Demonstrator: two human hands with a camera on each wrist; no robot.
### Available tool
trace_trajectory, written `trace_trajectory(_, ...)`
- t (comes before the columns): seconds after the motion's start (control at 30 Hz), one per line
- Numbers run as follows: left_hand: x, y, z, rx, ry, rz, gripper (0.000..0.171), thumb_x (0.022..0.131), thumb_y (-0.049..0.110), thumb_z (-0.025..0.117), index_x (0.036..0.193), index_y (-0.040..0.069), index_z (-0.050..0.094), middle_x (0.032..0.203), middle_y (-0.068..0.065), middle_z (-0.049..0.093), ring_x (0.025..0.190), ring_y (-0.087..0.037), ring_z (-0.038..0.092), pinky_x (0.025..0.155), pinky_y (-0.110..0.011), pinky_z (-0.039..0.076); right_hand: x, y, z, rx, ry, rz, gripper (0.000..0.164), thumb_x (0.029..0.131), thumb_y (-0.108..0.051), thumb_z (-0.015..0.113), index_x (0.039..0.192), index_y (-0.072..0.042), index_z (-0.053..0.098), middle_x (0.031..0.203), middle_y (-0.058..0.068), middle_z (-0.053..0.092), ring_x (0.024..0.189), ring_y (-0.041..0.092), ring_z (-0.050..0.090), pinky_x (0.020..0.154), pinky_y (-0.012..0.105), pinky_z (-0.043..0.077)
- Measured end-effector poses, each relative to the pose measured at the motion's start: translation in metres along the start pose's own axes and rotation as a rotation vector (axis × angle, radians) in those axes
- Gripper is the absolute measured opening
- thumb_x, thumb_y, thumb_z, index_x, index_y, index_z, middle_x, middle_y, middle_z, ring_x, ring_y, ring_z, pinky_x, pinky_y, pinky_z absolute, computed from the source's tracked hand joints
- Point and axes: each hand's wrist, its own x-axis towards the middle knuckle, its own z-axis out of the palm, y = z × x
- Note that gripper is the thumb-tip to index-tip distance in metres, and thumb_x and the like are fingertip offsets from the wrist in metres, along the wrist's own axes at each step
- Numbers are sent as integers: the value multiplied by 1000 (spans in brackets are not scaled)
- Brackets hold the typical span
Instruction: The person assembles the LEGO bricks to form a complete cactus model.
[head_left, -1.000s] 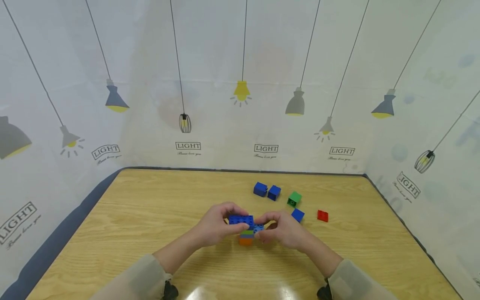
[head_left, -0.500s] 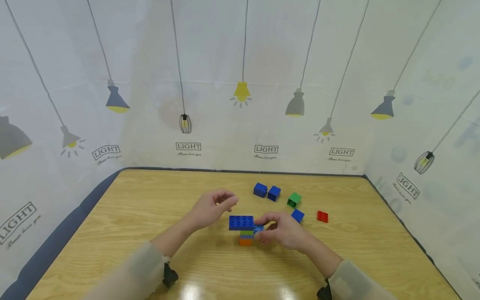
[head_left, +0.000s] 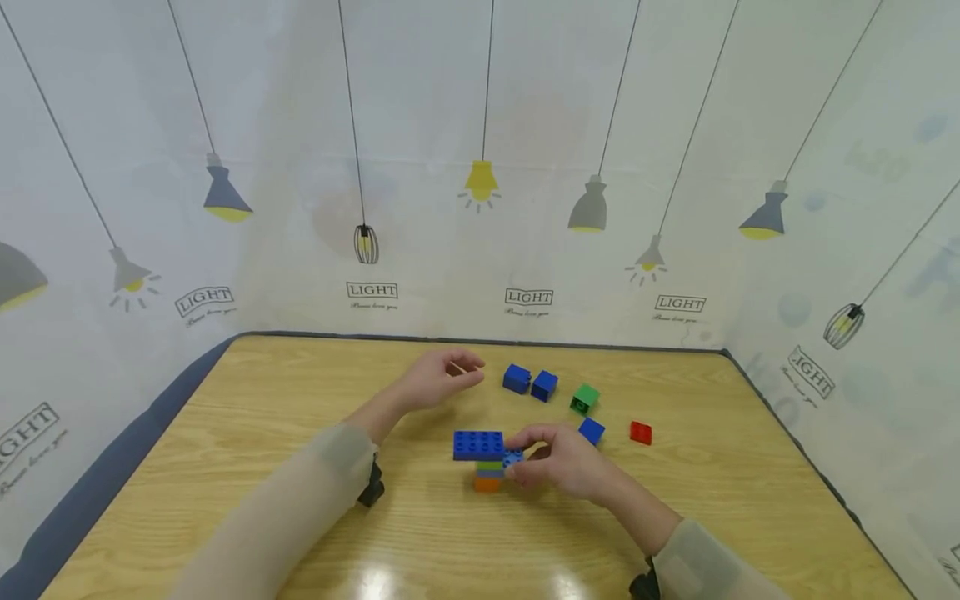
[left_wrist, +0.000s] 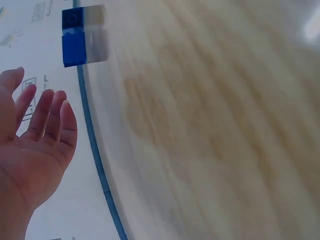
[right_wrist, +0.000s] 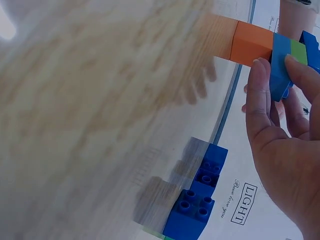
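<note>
A small stack of toy building bricks stands at mid-table: an orange brick (head_left: 487, 484) at the bottom, a light blue brick (right_wrist: 280, 70) over it, then a lime green brick (right_wrist: 298, 51), and a long dark blue brick (head_left: 477, 446) across the top. My right hand (head_left: 566, 462) pinches the end of the light blue brick, which juts out to the right. Holding nothing, my left hand (head_left: 435, 380) hovers beyond the stack with loosely bent fingers. Just right of its fingertips lie two dark blue bricks (head_left: 517, 378), also visible ahead of the hand in the left wrist view.
Right of the two blue bricks sit a green brick (head_left: 585, 399), another blue brick (head_left: 592, 431) beside the right hand, and a flat red brick (head_left: 641, 432). A lamp-printed curtain (head_left: 442, 250) encloses the far and side edges of the wooden table (head_left: 300, 375).
My left hand has let go of the long dark blue brick and moved up and away toward the far bricks. The right hand keeps its pinch on the light blue brick.
</note>
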Motion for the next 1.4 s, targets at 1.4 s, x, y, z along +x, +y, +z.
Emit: trace_trajectory(1.4, 27, -7, 16, 132, -150, -23, 60, 108, 37, 71, 165, 36, 50, 143, -9, 40, 119, -29, 49, 97, -43, 49, 3, 1, -1, 17, -8, 11, 34, 99, -19, 84, 129, -6, 76, 131, 12, 71, 97, 20, 77, 87, 40, 69)
